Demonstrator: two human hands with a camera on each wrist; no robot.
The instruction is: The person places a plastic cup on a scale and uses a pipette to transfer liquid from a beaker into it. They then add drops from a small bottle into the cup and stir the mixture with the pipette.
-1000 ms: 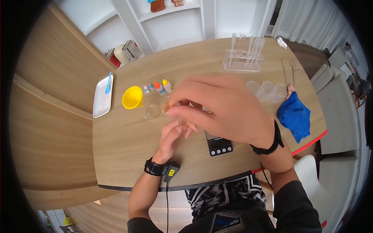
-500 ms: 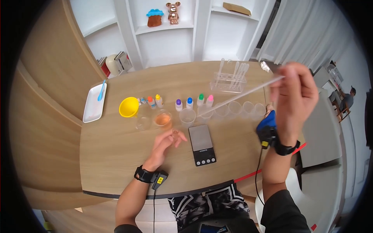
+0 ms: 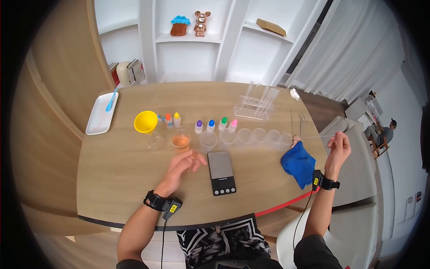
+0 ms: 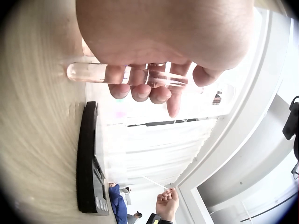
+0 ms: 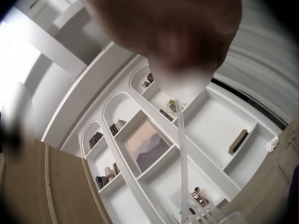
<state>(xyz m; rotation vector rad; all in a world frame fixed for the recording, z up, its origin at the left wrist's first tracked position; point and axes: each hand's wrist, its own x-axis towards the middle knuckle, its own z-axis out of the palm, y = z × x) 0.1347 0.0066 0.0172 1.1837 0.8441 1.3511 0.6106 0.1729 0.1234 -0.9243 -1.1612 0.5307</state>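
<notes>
My left hand (image 3: 181,167) holds a clear test tube (image 4: 88,73) beside the cup of orange liquid (image 3: 181,141). In the left wrist view several fingers (image 4: 141,92) curl round the tube, whose rounded end is close to the tabletop. Out past the table's right side, my right hand (image 3: 338,151) pinches one end of a long, thin, clear stick (image 3: 314,136) that points left toward the cups. The right wrist view shows the same stick (image 5: 183,158) extending away from the blurred right hand (image 5: 187,42).
A black scale (image 3: 221,167) lies right of my left hand. Behind it stand a row of clear cups (image 3: 258,135), dropper bottles (image 3: 211,125) and a tube rack (image 3: 254,109). A yellow funnel (image 3: 146,121) and white tray (image 3: 101,114) are left, a blue cloth (image 3: 298,165) right.
From above my left hand, my right hand has swung right, then lower beyond the table's side, carrying the stick. My left hand still holds the tube; the head view has shifted, showing more of the room.
</notes>
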